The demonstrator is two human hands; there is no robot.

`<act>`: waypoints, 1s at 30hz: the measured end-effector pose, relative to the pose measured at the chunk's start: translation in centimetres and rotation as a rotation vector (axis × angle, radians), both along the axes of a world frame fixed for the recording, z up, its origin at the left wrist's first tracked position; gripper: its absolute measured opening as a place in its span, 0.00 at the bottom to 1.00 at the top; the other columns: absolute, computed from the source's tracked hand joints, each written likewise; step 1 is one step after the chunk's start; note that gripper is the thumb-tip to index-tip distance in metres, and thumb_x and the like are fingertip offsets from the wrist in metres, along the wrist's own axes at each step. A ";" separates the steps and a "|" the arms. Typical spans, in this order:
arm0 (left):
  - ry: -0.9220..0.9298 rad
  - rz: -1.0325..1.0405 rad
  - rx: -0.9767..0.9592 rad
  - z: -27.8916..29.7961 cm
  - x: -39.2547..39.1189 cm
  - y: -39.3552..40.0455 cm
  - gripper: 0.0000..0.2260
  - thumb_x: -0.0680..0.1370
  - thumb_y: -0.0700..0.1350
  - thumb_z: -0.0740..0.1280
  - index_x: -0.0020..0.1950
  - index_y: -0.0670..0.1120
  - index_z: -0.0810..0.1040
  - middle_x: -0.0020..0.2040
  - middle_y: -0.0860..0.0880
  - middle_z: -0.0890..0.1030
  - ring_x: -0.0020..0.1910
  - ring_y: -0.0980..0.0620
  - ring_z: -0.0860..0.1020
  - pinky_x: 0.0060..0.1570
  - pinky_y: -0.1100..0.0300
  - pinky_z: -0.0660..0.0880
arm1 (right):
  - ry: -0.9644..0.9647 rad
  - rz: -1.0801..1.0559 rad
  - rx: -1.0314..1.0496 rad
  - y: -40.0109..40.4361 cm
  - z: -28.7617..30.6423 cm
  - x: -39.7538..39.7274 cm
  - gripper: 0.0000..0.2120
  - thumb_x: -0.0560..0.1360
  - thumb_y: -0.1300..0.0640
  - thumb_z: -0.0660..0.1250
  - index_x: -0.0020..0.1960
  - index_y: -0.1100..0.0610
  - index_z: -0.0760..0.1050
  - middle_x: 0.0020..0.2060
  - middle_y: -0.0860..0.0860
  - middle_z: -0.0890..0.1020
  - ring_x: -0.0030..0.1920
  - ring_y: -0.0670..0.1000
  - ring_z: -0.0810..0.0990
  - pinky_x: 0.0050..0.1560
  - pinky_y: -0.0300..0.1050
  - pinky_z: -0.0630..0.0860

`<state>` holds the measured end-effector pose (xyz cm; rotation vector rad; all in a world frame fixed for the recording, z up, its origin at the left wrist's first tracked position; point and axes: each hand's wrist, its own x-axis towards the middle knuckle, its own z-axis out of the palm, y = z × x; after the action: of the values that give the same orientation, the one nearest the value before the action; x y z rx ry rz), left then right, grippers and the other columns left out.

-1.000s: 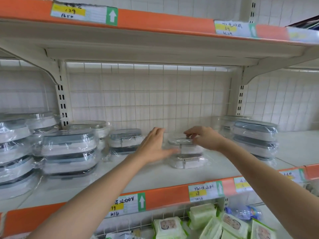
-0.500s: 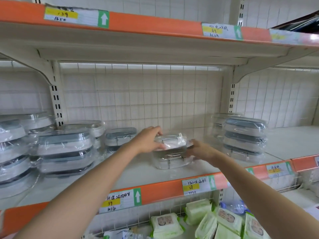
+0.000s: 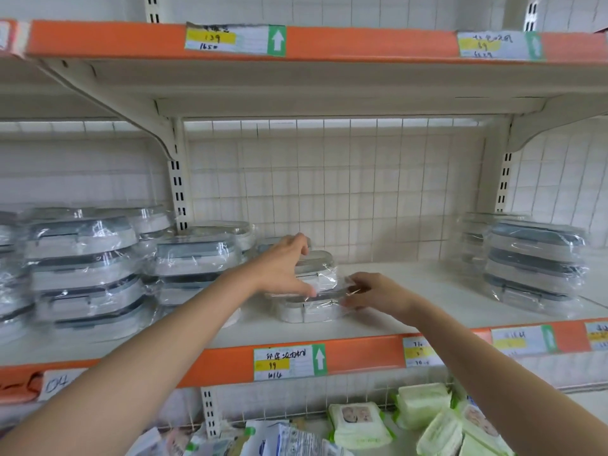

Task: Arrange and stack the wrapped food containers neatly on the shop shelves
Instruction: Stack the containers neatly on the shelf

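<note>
A small stack of two wrapped food containers stands on the white shelf (image 3: 411, 291) in the middle. My left hand (image 3: 283, 268) grips the upper wrapped container (image 3: 317, 268) from its left side, fingers over the lid and thumb at the front. My right hand (image 3: 375, 291) holds the right end of the lower wrapped container (image 3: 306, 311), fingers curled into the plastic wrap. Taller stacks of wrapped containers stand to the left (image 3: 194, 261), far left (image 3: 82, 268) and right (image 3: 533, 261).
The orange upper shelf (image 3: 362, 44) overhangs the work area. A wire grid backs the shelf. The orange front edge (image 3: 362, 357) carries price labels. Packs of wet wipes (image 3: 358, 422) lie on the shelf below.
The two-container stack has slid left along the shelf toward the left stacks, with both hands holding it. The view has also shifted left.
</note>
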<state>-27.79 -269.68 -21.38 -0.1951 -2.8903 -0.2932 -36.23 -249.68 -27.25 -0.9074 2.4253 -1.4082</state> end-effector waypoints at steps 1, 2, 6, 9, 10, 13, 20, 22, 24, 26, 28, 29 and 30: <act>-0.003 -0.006 0.001 0.0 0.3 -0.2 0.31 0.70 0.55 0.74 0.66 0.50 0.62 0.67 0.50 0.66 0.61 0.52 0.68 0.53 0.64 0.66 | -0.007 0.041 0.000 -0.6 0.0 0.4 0.11 0.72 0.66 0.70 0.53 0.58 0.76 0.43 0.50 0.79 0.43 0.47 0.77 0.44 0.35 0.75; -0.009 -0.007 -0.025 0.0 0.6 -0.3 0.35 0.70 0.55 0.74 0.71 0.50 0.61 0.71 0.50 0.63 0.67 0.51 0.65 0.60 0.60 0.65 | -0.018 0.081 0.006 -1.2 0.1 0.7 0.13 0.73 0.67 0.68 0.56 0.59 0.75 0.45 0.50 0.80 0.46 0.48 0.77 0.45 0.34 0.75; 0.005 0.011 -0.132 -0.5 1.3 -0.2 0.34 0.72 0.54 0.73 0.74 0.53 0.61 0.70 0.51 0.65 0.68 0.50 0.65 0.63 0.55 0.65 | 0.014 0.103 0.079 -2.5 0.4 1.1 0.15 0.73 0.67 0.68 0.60 0.63 0.75 0.52 0.54 0.80 0.51 0.49 0.78 0.50 0.33 0.74; 0.038 0.034 -0.193 -0.8 1.4 0.3 0.33 0.72 0.55 0.72 0.73 0.53 0.62 0.68 0.50 0.66 0.65 0.50 0.69 0.61 0.51 0.71 | 0.094 0.007 0.146 -1.8 1.3 0.8 0.21 0.72 0.61 0.72 0.65 0.60 0.74 0.59 0.54 0.79 0.57 0.50 0.77 0.61 0.41 0.71; 0.063 0.033 -0.213 -0.9 1.3 0.6 0.33 0.72 0.55 0.72 0.73 0.52 0.62 0.67 0.50 0.66 0.64 0.49 0.69 0.60 0.51 0.71 | 0.139 -0.022 0.179 -1.2 1.7 0.6 0.22 0.72 0.58 0.72 0.65 0.59 0.74 0.59 0.52 0.79 0.58 0.49 0.77 0.62 0.40 0.70; 0.170 -0.019 -0.255 -0.8 1.0 2.3 0.31 0.73 0.57 0.70 0.71 0.49 0.65 0.65 0.48 0.67 0.65 0.49 0.66 0.60 0.56 0.68 | 0.387 -0.120 0.405 1.5 2.6 -0.1 0.22 0.74 0.53 0.69 0.66 0.58 0.72 0.61 0.51 0.78 0.59 0.49 0.76 0.60 0.38 0.68; 0.189 -0.165 -0.434 -0.5 -2.7 10.3 0.23 0.77 0.56 0.63 0.69 0.49 0.67 0.65 0.47 0.68 0.66 0.47 0.66 0.63 0.52 0.64 | 0.848 -0.369 0.912 11.2 4.5 -1.7 0.21 0.76 0.54 0.62 0.69 0.52 0.68 0.66 0.50 0.71 0.68 0.52 0.64 0.64 0.48 0.64; 0.143 -0.208 -0.480 -0.3 -3.9 13.0 0.22 0.78 0.56 0.62 0.70 0.49 0.67 0.66 0.47 0.69 0.67 0.47 0.66 0.64 0.53 0.63 | 0.928 -0.460 0.941 14.3 5.7 -1.9 0.21 0.75 0.53 0.63 0.68 0.53 0.69 0.65 0.50 0.70 0.68 0.52 0.63 0.63 0.49 0.64; 0.119 -0.237 -0.521 -0.2 -4.9 15.5 0.22 0.78 0.56 0.62 0.69 0.49 0.68 0.66 0.47 0.71 0.66 0.46 0.68 0.64 0.54 0.65 | 0.976 -0.558 0.921 17.3 7.0 -2.3 0.21 0.75 0.52 0.63 0.66 0.54 0.70 0.65 0.51 0.70 0.67 0.53 0.64 0.61 0.49 0.64; 0.108 -0.258 -0.533 -0.2 -5.5 17.6 0.21 0.78 0.56 0.62 0.68 0.48 0.70 0.66 0.47 0.73 0.65 0.45 0.71 0.61 0.54 0.67 | 0.962 -0.653 0.901 19.9 8.2 -2.9 0.23 0.75 0.49 0.64 0.68 0.56 0.69 0.66 0.53 0.69 0.67 0.55 0.63 0.63 0.50 0.64; 0.098 -0.271 -0.521 -0.4 -5.9 19.1 0.20 0.78 0.56 0.62 0.67 0.48 0.70 0.65 0.46 0.73 0.64 0.44 0.72 0.57 0.55 0.68 | 0.844 -0.749 0.873 22.2 9.1 -3.7 0.29 0.74 0.45 0.64 0.71 0.55 0.64 0.70 0.55 0.64 0.69 0.57 0.60 0.65 0.52 0.62; 0.095 -0.274 -0.514 -0.5 -6.1 19.6 0.20 0.78 0.56 0.62 0.67 0.48 0.70 0.65 0.46 0.73 0.63 0.44 0.72 0.55 0.55 0.69 | 0.755 -0.786 0.843 23.2 9.4 -4.1 0.32 0.74 0.42 0.65 0.73 0.54 0.61 0.71 0.56 0.62 0.70 0.58 0.59 0.67 0.53 0.62; 0.090 -0.276 -0.506 -0.7 -6.3 19.9 0.20 0.78 0.56 0.62 0.67 0.49 0.70 0.65 0.47 0.72 0.63 0.44 0.72 0.53 0.56 0.68 | 0.659 -0.809 0.801 24.1 9.5 -4.6 0.35 0.73 0.40 0.65 0.74 0.53 0.58 0.72 0.57 0.60 0.71 0.60 0.58 0.68 0.55 0.61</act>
<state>-34.04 -249.82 -22.05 -0.6734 -2.7865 0.4007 -40.84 -225.56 -17.77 -0.1653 3.6195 -0.0524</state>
